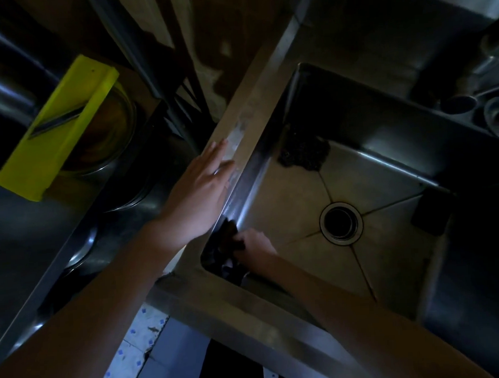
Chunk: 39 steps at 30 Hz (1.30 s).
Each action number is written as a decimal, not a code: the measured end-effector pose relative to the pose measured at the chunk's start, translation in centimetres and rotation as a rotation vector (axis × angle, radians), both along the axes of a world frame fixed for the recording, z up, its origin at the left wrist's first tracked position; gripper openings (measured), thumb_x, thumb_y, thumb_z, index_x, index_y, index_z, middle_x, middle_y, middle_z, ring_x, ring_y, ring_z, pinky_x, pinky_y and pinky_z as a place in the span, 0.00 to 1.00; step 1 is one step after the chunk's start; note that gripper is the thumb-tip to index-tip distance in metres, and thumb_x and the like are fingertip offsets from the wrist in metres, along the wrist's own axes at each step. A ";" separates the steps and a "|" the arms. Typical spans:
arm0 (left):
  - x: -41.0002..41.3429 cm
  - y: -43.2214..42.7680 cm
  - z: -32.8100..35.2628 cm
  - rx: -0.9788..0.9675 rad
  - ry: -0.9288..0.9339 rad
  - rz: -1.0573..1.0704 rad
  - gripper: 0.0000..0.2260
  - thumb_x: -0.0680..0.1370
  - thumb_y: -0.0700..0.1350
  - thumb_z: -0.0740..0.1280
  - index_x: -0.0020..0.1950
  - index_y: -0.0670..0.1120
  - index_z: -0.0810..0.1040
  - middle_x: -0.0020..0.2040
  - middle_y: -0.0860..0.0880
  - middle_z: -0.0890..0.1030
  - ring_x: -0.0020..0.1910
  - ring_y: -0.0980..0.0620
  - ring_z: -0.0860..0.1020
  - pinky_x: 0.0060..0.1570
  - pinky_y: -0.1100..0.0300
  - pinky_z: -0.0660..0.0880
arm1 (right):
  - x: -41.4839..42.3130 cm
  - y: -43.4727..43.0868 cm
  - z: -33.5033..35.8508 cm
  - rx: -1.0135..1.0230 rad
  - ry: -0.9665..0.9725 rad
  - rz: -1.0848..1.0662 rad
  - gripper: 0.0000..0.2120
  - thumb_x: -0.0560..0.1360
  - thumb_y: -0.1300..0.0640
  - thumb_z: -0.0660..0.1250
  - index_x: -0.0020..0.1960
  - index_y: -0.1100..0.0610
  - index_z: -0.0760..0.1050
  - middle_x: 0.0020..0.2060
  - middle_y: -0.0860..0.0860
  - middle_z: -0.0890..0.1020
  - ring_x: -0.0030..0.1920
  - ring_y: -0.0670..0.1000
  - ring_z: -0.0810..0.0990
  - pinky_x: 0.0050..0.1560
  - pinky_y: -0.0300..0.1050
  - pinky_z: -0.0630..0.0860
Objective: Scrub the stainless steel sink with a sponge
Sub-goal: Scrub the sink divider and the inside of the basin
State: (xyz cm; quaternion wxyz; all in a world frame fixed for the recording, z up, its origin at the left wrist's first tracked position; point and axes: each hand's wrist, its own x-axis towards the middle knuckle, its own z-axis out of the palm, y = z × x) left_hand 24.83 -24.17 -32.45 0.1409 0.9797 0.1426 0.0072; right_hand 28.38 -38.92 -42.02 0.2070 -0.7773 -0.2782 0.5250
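Bracing my left hand (pixel 201 191), fingers straight and together, flat on the rim of the sink (pixel 249 113) for balance, I curl my right hand (pixel 256 247) around the dark sponge (pixel 227 234), pressing it into the basin's near-left corner, well apart from the drain (pixel 341 222).

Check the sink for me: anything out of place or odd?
A dark scouring pad lies loose in the basin's far corner, and whitish smears streak the sink rim beside the left hand. Nothing looks spilled or damaged.
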 end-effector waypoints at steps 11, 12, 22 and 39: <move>-0.3 -0.5 0.8 -0.037 0.007 0.019 0.14 0.78 0.37 0.61 0.63 0.38 0.73 0.73 0.37 0.62 0.73 0.38 0.60 0.68 0.47 0.62 | 3.8 1.2 0.7 0.292 0.046 -0.601 0.15 0.71 0.72 0.66 0.57 0.66 0.79 0.51 0.60 0.83 0.47 0.48 0.78 0.45 0.31 0.74; -0.3 -0.5 0.8 -0.039 0.005 0.019 0.14 0.78 0.38 0.60 0.63 0.39 0.72 0.74 0.37 0.62 0.73 0.38 0.59 0.69 0.48 0.61 | 4.7 1.8 1.2 0.333 0.038 -0.639 0.16 0.71 0.73 0.65 0.57 0.66 0.79 0.50 0.57 0.82 0.48 0.48 0.77 0.43 0.26 0.73; -0.2 -0.5 0.8 -0.037 0.004 0.014 0.15 0.79 0.38 0.60 0.66 0.39 0.70 0.74 0.38 0.61 0.73 0.39 0.59 0.68 0.51 0.58 | 5.9 2.1 4.8 0.512 0.103 -0.824 0.17 0.71 0.74 0.66 0.59 0.64 0.77 0.38 0.46 0.81 0.31 0.33 0.79 0.33 0.25 0.73; 0.3 -0.2 0.7 -0.070 0.012 0.019 0.14 0.78 0.39 0.60 0.64 0.39 0.72 0.74 0.39 0.60 0.74 0.40 0.58 0.70 0.49 0.60 | 5.0 3.1 -0.2 0.284 0.091 -0.833 0.13 0.72 0.70 0.65 0.55 0.66 0.80 0.41 0.59 0.82 0.30 0.47 0.79 0.36 0.43 0.78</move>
